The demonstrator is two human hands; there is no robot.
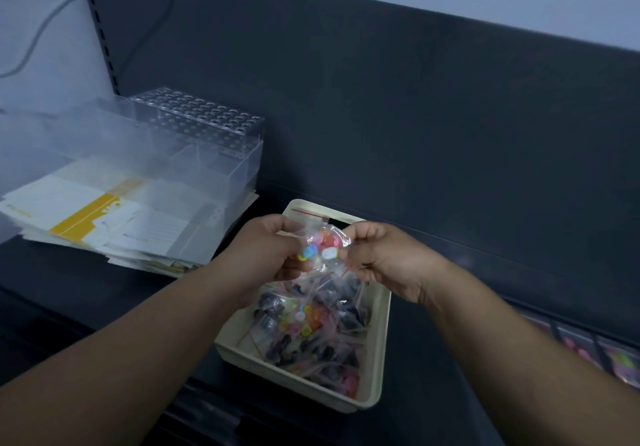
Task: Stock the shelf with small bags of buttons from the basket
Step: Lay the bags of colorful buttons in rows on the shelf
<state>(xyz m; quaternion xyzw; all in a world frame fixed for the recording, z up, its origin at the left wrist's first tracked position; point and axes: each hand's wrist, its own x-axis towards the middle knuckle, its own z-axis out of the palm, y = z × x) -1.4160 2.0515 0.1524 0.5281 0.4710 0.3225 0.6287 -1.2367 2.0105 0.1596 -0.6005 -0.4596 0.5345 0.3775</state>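
Holding one small clear bag of buttons (322,246) between them, the left grip (273,251) and the right grip (377,258) meet just above the far half of the cream basket (382,341). Each grip is clenched on the bag, the left pinching its left edge and the right its right edge, with fingers curled in toward the palms. Pink, blue, yellow and white buttons show through the plastic, bunched in the middle.

Below the grips, the basket sits on the dark shelf (104,289), close to the dark back panel (415,116). It is heaped with more bags of buttons (311,328), some bright, some dark, lying at all angles; one flat bag with a red seal strip rests at the far end.

To the left on the same shelf lies a stack of white and yellow papers (104,217), and a clear plastic organiser (194,140) with a holed top stands on it. A white cable (52,19) hangs down the pale wall at upper left. At lower right, blurred coloured packets (620,362) show on a lower level.
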